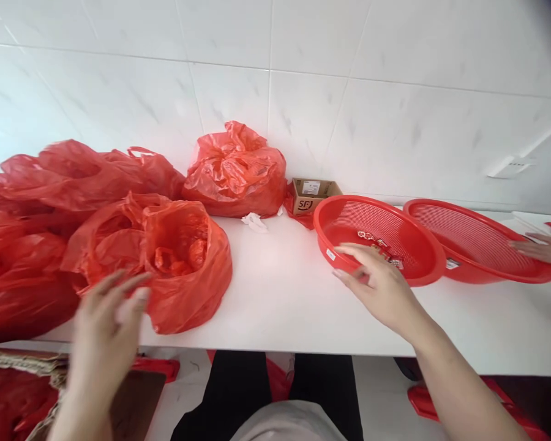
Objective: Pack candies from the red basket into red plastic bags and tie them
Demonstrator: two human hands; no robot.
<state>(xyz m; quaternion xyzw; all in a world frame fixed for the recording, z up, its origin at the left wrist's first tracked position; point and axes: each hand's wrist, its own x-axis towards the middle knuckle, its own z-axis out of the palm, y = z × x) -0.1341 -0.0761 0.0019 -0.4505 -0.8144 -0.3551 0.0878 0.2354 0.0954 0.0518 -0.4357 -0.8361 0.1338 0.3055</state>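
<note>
My left hand (108,321) is raised in front of an open red plastic bag (183,263) on the white table (280,300); its fingers are spread and hold nothing, though motion blurs them. My right hand (379,285) reaches toward the near rim of a red mesh basket (376,236), fingers stretched out and empty. A few small wrapped items (379,242) lie inside that basket.
Several more red bags (73,177) crowd the table's left, one knotted bag (236,168) by the tiled wall. A small cardboard box (312,195) and crumpled white paper (254,222) sit behind. A second red basket (477,239) stands right, another person's hand (544,250) on it.
</note>
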